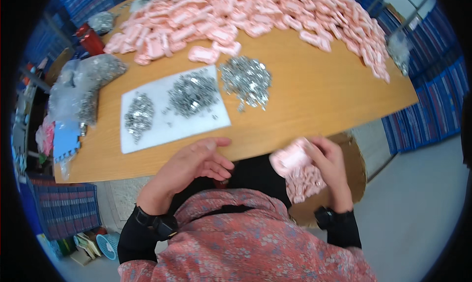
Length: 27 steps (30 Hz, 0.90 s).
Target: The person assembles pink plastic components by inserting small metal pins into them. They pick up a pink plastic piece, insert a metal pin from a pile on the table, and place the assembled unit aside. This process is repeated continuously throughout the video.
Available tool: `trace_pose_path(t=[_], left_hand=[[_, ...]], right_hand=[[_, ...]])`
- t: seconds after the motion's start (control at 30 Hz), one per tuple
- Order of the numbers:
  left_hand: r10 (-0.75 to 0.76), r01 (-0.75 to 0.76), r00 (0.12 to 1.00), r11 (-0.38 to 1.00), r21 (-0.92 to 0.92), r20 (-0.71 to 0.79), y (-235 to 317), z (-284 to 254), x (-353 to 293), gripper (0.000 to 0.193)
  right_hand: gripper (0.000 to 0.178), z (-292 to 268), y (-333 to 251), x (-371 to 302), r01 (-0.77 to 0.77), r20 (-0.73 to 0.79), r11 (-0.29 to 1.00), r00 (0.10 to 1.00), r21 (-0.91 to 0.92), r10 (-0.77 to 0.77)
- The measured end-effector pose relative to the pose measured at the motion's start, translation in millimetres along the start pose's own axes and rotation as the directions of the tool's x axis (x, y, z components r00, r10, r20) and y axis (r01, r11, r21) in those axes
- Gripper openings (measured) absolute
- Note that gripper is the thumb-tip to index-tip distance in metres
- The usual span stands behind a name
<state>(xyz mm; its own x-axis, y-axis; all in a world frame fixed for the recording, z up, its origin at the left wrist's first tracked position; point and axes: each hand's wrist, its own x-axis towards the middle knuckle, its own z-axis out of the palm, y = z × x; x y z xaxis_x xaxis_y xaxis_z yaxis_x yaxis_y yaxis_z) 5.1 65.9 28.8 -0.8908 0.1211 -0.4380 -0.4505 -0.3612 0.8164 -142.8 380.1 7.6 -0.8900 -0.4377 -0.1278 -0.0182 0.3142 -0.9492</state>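
My right hand (332, 164) grips a pale pink plastic piece (289, 156) with rounded ends, between thumb and fingers, just off the table's front edge. Under it, a cardboard box (356, 166) holds more pink pieces (304, 186). My left hand (189, 166) hovers at the front edge, fingers apart, with nothing in it. Beyond that hand, a white foam sheet (172, 134) carries two heaps of small silvery metal parts, a narrow one (139, 116) and a larger one (192, 93). A third heap of shiny metal parts (246, 80) rests on the wood beside the sheet.
A broad pile of pink pieces (211, 19) covers the far side of the wooden table (314, 100). Clear bags of metal parts (88, 85) and a red container (90, 39) stand at the left. Blue stacked crates (64, 208) and a light blue basket (107, 245) are on the floor.
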Motion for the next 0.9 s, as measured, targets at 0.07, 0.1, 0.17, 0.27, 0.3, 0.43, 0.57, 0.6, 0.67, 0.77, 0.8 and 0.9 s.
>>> trace_pose_path(t=[0.07,0.1,0.17,0.27,0.3,0.43,0.57,0.6,0.67,0.77,0.8,0.9], left_hand=[[0.054,-0.054,0.999,0.997,0.059,-0.004,14,-6,-1,0.046],[0.073,-0.071,0.997,0.991,0.116,-0.007,23,-10,0,0.046],[0.103,-0.1,0.995,0.97,0.221,-0.003,42,-20,0,0.042],[0.162,-0.119,0.984,0.908,0.402,-0.074,75,-42,7,0.04],[0.191,-0.114,0.975,0.874,0.472,-0.118,85,-52,15,0.036],[0.412,-0.067,0.881,0.596,0.8,-0.233,119,-90,63,0.032],[0.635,-0.058,0.772,0.08,0.995,-0.006,136,-118,123,0.04],[0.663,-0.082,0.743,-0.051,0.995,0.095,137,-122,136,0.043],[0.62,-0.092,0.776,-0.061,0.994,0.11,143,-122,161,0.051],[0.521,-0.065,0.846,-0.11,0.992,0.113,149,-129,185,0.056],[0.492,-0.06,0.861,-0.15,0.987,0.127,154,-132,189,0.059],[0.541,-0.001,0.833,-0.209,0.978,0.116,161,-125,183,0.063]], right_hand=[[0.022,-35,22,-12,-0.052,-0.037,0.999,0.998,0.001,0.052],[0.023,-63,43,-18,-0.141,-0.049,0.99,0.989,-0.027,0.139],[0.025,-98,81,-27,-0.13,-0.169,0.99,0.978,-0.055,0.119],[0.024,-147,167,-40,-0.164,-0.446,0.962,0.893,-0.219,0.05],[0.022,-158,181,-45,-0.177,-0.493,0.97,0.867,-0.165,0.074],[0.018,-138,155,-23,-0.109,-0.529,0.991,0.847,-0.08,0.051],[0.012,-81,78,22,0.17,-0.421,0.909,0.844,-0.38,-0.333],[0.01,-70,58,31,0.209,-0.381,0.875,0.838,-0.436,-0.39],[0.007,-52,23,42,0.282,-0.294,0.792,0.819,-0.542,-0.493],[0.004,-42,0,52,0.332,-0.206,0.775,0.839,-0.538,-0.503],[0.004,-39,-3,54,0.348,-0.191,0.775,0.84,-0.527,-0.507],[0.002,-35,-2,56,0.337,-0.211,0.799,0.846,-0.498,-0.489]])
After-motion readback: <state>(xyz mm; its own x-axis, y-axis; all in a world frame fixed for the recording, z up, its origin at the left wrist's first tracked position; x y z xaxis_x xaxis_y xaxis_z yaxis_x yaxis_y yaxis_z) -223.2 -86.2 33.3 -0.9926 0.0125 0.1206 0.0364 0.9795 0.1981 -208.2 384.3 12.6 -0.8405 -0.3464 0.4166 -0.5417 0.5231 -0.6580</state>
